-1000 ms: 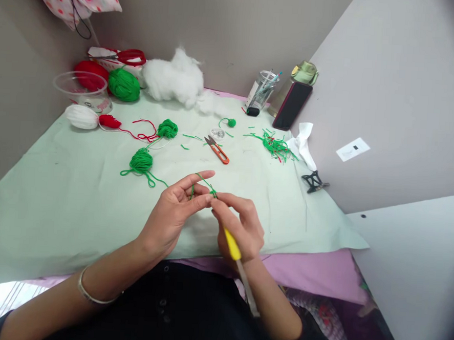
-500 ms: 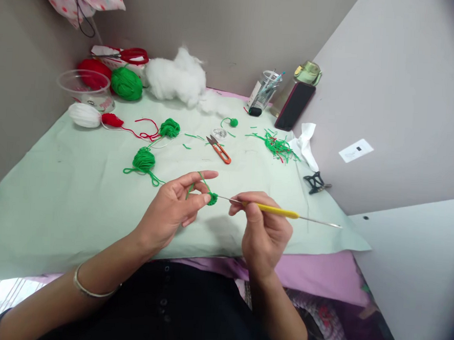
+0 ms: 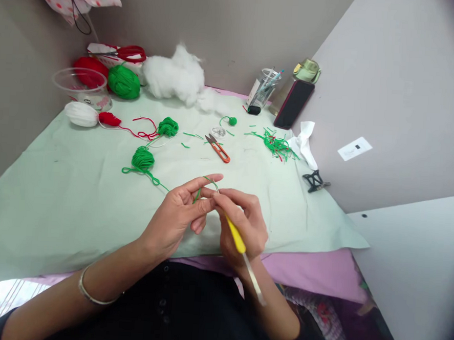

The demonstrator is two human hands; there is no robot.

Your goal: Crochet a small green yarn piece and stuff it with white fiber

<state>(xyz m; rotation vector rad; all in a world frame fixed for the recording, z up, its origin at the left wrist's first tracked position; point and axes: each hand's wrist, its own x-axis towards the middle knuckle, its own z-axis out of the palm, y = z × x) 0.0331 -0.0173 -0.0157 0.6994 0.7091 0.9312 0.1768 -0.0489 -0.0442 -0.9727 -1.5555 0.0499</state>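
My left hand [image 3: 178,213] has its thumb and fingers pinched at the small green crochet piece, which is now hidden behind the fingertips. Green yarn [image 3: 198,195] loops over its raised index finger and runs back to a green yarn bundle [image 3: 143,158] on the cloth. My right hand [image 3: 244,225] is closed around the yellow-handled crochet hook [image 3: 235,234]. The metal tip of the hook points up between both hands, near the yarn at the left index finger. Fingertips of both hands meet.
Orange snips [image 3: 219,150] lie beyond my hands on the pale green cloth [image 3: 75,191]. Green scraps [image 3: 277,144], a black stand [image 3: 315,181] and a phone [image 3: 294,105] are at the right. White stuffing [image 3: 174,77], yarn balls and a plastic tub [image 3: 88,100] stand at the back left.
My right hand has moved left to meet my left hand. The hook has swung from nearly level to steep, its handle end now pointing down toward my body. The green piece has become hidden.
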